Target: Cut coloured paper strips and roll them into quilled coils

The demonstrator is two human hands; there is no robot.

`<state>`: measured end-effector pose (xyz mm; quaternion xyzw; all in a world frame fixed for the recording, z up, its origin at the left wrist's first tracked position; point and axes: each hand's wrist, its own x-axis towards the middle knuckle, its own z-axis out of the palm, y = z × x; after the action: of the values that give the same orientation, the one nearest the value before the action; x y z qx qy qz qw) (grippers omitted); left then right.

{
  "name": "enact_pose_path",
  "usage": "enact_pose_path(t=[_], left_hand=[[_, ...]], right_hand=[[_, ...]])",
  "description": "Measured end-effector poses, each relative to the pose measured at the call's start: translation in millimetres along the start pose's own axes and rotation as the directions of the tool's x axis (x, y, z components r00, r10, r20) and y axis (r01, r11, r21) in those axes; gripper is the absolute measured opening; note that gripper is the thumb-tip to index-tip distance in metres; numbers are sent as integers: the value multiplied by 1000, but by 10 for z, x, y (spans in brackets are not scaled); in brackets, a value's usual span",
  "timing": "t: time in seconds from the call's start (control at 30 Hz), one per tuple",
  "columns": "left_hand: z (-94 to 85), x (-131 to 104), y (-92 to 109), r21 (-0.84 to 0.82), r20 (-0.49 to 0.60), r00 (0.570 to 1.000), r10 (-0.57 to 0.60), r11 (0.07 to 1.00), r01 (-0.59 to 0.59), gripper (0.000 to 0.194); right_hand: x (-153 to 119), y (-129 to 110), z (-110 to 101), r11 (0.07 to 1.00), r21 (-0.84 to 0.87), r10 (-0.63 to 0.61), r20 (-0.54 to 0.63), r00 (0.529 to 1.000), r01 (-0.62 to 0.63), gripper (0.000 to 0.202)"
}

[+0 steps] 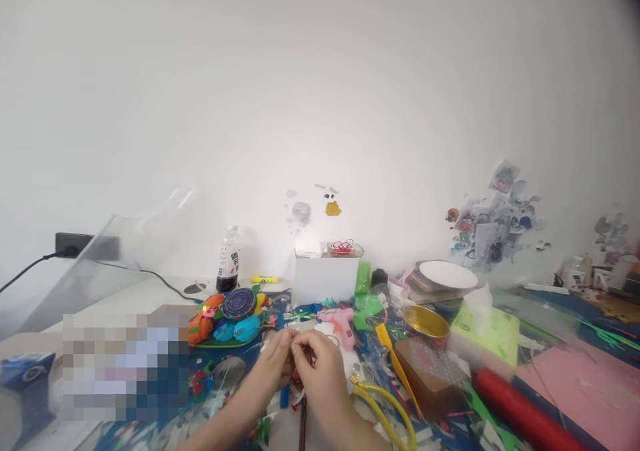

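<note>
My left hand (278, 359) and my right hand (320, 364) meet over the middle of the littered table, fingers closed and tips pressed together. Whatever they pinch is mostly hidden; only a bit of dark red shows between them. Below the hands a thin brown rod (303, 424) runs toward me, and I cannot tell whether it joins what they hold. Just beyond the fingers lies a pink glue gun (341, 324). To the left sits a colourful flower-like craft piece (240, 304) with a dark blue coiled centre.
Paper and felt scraps cover the table. On the right are yellow-handled scissors (387, 404), a yellow cutter (393, 357), a brown box (430, 374), a gold tin (427, 322), a tissue pack (487, 334) and a red roll (520, 407). A bottle (229, 261) and white box (326, 279) stand behind.
</note>
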<state>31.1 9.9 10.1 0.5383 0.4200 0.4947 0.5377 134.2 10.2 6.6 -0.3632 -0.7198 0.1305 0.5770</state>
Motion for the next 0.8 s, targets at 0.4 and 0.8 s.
enact_pose_path(t=[0.4, 0.8], left_hand=[[103, -128, 91, -64, -149, 986, -77, 996, 68, 65], [3, -46, 73, -141, -157, 980, -119, 985, 97, 72]], right_hand=[[-46, 33, 55, 982, -146, -116, 56, 992, 123, 15], [-14, -6, -77, 893, -147, -381, 253, 889, 424, 10]])
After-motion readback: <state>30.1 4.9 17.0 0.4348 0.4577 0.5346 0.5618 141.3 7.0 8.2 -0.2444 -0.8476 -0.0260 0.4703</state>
